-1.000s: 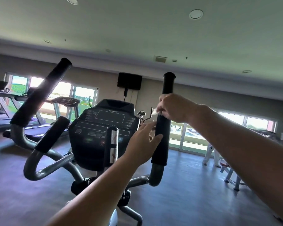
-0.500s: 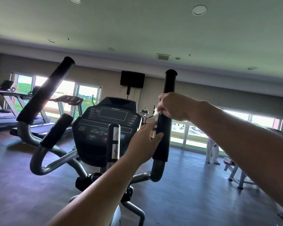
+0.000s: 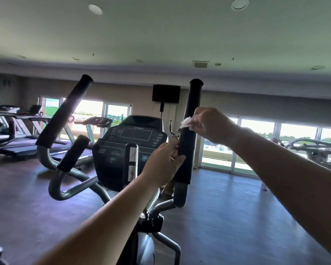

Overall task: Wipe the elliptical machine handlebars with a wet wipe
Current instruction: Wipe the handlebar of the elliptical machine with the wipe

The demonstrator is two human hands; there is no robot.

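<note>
- Since half a second ago the right hand [image 3: 208,125] has slid off the front of the right handlebar [image 3: 188,150] to its right side, so more of the white wet wipe [image 3: 186,123] now shows.
- That hand pinches the wet wipe between curled fingers and thumb and presses it against the black foam grip of the right handlebar, about a third of the way down from the top.
- Lower on the same grip, the left hand [image 3: 163,161] stays where it was. Its fingers are only gently bent, with the fingertips laid on the left edge and front of the foam rather than wrapped around it.
- The right handlebar stands nearly upright, its foam ending just below the left hand where the grey metal tube begins.
- The left handlebar [image 3: 65,111] leans away to the left, well apart from both hands.
- A short handle [image 3: 73,153] sits below the left handlebar on a curved grey tube.
- The console [image 3: 130,142] lies between the two handlebars, dark, with its screen unlit.
- A television [image 3: 166,94] hangs on the far wall above the console.
- Treadmills [image 3: 17,131] stand at the left in front of bright windows [image 3: 256,138].
- The floor [image 3: 227,217] is dark.
</note>
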